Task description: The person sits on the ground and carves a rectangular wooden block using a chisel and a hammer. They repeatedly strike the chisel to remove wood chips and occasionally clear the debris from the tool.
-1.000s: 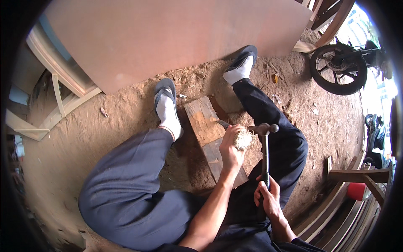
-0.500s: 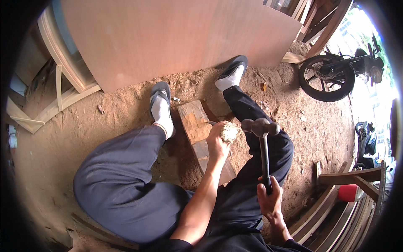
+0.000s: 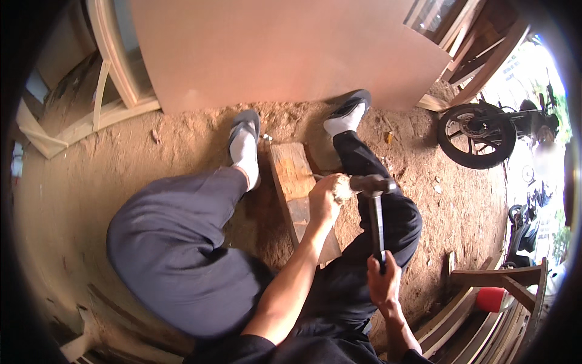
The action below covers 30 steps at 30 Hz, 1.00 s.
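Note:
My left hand point(image 3: 323, 200) grips a small pale wooden piece point(image 3: 343, 187) over a wooden block point(image 3: 292, 171) that lies on the dirt between my legs. A thin tip sticks out of the fist toward the block. My right hand point(image 3: 382, 280) is closed on the lower end of a hammer handle point(image 3: 377, 221). The metal hammer head point(image 3: 371, 183) sits right against the pale piece, beside my left fingers. I sit with both knees apart, in grey trousers and white socks with sandals.
A large brown board point(image 3: 273, 54) leans upright just beyond my feet. Pale wooden frames point(image 3: 115, 73) stand at the left. A motorcycle wheel point(image 3: 476, 134) is at the right. Curved wooden slats point(image 3: 485, 327) and a red container point(image 3: 490, 299) lie at the lower right. Sawdust covers the ground.
The view has shifted slightly. The hammer head has come in closer to the pale piece in my left hand. Both grips are unchanged.

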Motion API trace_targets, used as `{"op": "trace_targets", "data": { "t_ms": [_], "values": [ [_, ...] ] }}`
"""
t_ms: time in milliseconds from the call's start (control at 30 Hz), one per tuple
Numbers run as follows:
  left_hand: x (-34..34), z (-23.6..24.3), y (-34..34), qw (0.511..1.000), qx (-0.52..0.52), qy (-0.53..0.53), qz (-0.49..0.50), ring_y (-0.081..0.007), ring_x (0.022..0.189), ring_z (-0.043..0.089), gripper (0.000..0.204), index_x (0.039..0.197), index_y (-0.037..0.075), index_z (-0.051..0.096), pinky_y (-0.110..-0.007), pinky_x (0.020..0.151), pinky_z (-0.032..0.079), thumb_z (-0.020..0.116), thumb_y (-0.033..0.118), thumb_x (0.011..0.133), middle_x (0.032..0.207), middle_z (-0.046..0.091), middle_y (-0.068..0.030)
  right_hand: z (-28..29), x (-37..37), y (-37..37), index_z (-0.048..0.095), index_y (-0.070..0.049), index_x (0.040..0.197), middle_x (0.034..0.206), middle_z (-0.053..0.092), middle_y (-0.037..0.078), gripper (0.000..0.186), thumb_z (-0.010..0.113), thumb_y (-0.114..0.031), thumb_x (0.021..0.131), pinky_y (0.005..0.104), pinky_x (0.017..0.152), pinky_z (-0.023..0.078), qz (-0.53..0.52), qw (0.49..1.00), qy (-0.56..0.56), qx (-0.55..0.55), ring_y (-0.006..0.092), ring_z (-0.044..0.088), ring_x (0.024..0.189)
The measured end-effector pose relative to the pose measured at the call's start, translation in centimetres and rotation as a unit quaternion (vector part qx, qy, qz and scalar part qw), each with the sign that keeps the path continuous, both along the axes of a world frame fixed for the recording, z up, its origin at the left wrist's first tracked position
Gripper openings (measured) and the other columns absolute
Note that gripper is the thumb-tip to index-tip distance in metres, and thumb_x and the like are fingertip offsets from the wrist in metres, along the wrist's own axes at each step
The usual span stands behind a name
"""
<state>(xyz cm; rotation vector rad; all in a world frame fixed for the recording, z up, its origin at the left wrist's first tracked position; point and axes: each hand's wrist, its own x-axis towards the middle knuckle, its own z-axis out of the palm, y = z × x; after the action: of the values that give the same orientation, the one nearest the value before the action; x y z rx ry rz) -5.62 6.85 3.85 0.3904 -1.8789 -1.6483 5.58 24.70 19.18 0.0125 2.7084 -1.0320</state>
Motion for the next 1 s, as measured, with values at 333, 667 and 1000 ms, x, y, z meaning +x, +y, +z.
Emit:
{"op": "trace_targets", "data": {
  "t_ms": [333, 667, 1000],
  "values": [
    [-0.1, -0.2, 0.1, 0.995, -0.101, -0.011, 0.012, -0.0253, 0.103, 0.072, 0.03, 0.111, 0.005, 0.072, -0.035, 0.086, 0.059, 0.074, -0.001, 0.082, 0.112, 0.074, -0.0145, -2.6, 0.9, 0.9, 0.058, -0.002, 0.095, 0.065, 0.06, 0.007, 0.023, 0.06, -0.024, 0.101, 0.0346, 0.051, 0.044, -0.037, 0.997, 0.021, -0.069, 0.0145, 0.056, 0.056],
    [0.3, -0.1, 0.1, 0.997, -0.074, -0.026, 0.011, -0.0308, 0.103, 0.07, 0.035, 0.112, 0.005, 0.072, -0.038, 0.092, 0.057, 0.075, -0.003, 0.078, 0.111, 0.074, -0.0134, 2.3, 1.4, 0.0, 0.055, -0.008, 0.095, 0.063, 0.048, -0.003, 0.02, 0.056, -0.027, 0.104, 0.0219, 0.044, 0.035, -0.111, 0.981, -0.087, -0.136, 0.0048, 0.045, 0.051],
    [0.7, 1.0, 0.2, 0.998, -0.043, 0.003, 0.038, -0.0335, 0.105, 0.069, 0.033, 0.111, 0.001, 0.071, -0.04, 0.095, 0.055, 0.07, -0.002, 0.079, 0.11, 0.072, -0.0155, 5.4, 1.5, 0.9, 0.054, -0.001, 0.099, 0.057, 0.049, -0.001, 0.034, 0.053, -0.034, 0.105, 0.0224, 0.04, 0.032, -0.077, 0.976, 0.036, -0.202, 0.0069, 0.044, 0.045]
  ]
}}
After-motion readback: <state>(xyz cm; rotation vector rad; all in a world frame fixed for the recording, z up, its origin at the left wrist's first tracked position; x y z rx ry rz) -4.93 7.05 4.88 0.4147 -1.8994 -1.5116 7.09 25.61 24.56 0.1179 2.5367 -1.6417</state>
